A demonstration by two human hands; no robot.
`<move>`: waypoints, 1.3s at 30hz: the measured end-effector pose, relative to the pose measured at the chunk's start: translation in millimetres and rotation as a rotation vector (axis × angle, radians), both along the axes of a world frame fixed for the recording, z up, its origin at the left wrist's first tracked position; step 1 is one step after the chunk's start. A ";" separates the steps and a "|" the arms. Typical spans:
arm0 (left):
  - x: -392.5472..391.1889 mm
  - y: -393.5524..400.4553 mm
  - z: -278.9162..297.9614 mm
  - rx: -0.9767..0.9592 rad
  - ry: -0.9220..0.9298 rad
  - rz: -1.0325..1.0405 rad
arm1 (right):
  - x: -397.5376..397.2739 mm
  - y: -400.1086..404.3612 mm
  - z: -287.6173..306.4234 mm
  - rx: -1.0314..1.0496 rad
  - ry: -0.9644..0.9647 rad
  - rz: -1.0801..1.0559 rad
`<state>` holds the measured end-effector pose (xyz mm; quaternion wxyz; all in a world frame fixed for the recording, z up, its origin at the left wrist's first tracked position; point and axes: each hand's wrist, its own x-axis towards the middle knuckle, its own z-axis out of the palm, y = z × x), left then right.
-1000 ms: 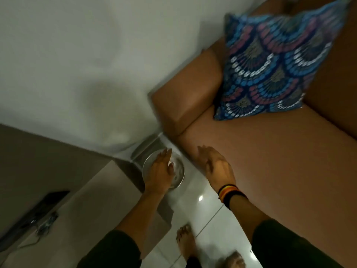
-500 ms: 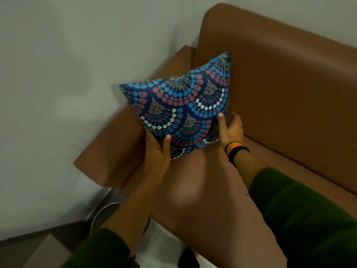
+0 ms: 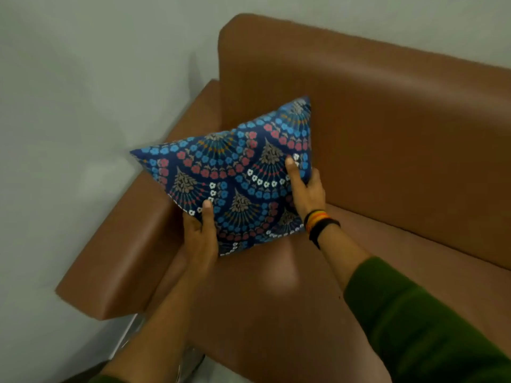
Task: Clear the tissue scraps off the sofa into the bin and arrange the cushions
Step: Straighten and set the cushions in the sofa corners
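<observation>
A blue cushion (image 3: 235, 172) with red, white and light-blue fan patterns sits in the left corner of the brown sofa (image 3: 387, 139), tilted between the armrest and the backrest. My left hand (image 3: 200, 236) grips its lower left edge, thumb on the front face. My right hand (image 3: 305, 189) grips its right edge, thumb pressed on the fabric; bands circle that wrist. No tissue scraps show on the visible seat. Only a sliver of the metal bin (image 3: 190, 360) shows below the seat edge, behind my left forearm.
A pale wall (image 3: 83, 106) runs behind and left of the sofa. The brown armrest (image 3: 119, 258) sticks out toward the lower left. My green sleeves fill the bottom right.
One second ago my hands were down at the bin on the floor. Both then took hold of the cushion; since half a second ago the cushion has tipped flatter, leaning further back.
</observation>
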<state>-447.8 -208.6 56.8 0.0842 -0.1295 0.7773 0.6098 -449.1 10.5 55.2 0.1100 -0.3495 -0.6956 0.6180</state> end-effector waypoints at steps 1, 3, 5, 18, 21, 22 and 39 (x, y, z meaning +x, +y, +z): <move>-0.2 9.6 3.9 -0.010 0.004 -0.048 | 18.0 7.2 0.4 0.004 0.016 -0.047; -1.0 33.9 12.1 -0.028 0.047 -0.177 | 56.0 24.3 2.1 -0.005 0.038 -0.134; -2.5 65.5 17.4 -0.056 0.090 -0.291 | 93.2 44.4 3.1 -0.009 0.028 -0.234; 24.1 145.5 -17.0 -0.285 -0.014 -0.526 | 185.3 120.2 -18.2 0.002 -0.070 -0.276; 68.3 144.0 -1.1 -0.415 0.187 -0.584 | 230.2 109.2 -9.0 0.091 -0.161 -0.275; 87.5 146.8 5.5 -0.476 0.237 -0.631 | 250.8 107.2 -6.6 0.144 -0.184 -0.277; 354.7 431.8 32.4 -0.324 0.290 -1.346 | 577.8 330.6 11.1 0.161 -0.353 -0.983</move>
